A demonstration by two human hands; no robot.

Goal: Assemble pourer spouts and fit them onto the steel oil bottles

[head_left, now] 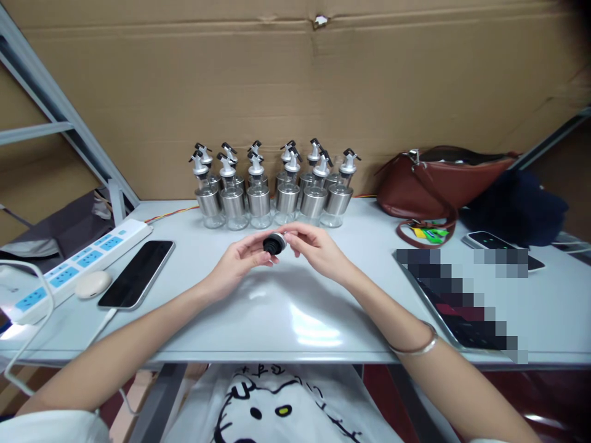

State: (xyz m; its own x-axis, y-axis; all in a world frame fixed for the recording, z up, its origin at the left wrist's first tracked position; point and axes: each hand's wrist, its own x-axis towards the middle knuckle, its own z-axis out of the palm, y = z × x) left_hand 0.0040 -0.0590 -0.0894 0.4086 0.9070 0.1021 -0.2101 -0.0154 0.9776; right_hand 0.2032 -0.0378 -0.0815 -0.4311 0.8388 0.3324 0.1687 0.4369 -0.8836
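Above the table, a bottle pourer cap point(274, 244) is held between both hands, with its black ribbed stopper turned toward me and a silver rim at its right. My left hand point(242, 257) is closed on the stopper from the left, thumb below it. The fingertips of my right hand point(318, 247) pinch the cap's silver side; the spout is mostly hidden by the fingers. Just behind the hands, several glass bottles with steel sleeves point(287, 200) stand upright in two rows. Silver-and-black pourers point(256, 165) are fitted in their necks.
On the left lie a phone point(137, 274), a round beige case point(93, 284), a white power strip point(78, 271) and a white cable point(34, 344). A brown handbag point(415, 181), a dark cap point(517, 206), another phone point(503, 249) and a partly blurred tablet point(443, 301) are right. Cardboard point(231, 80) stands behind.
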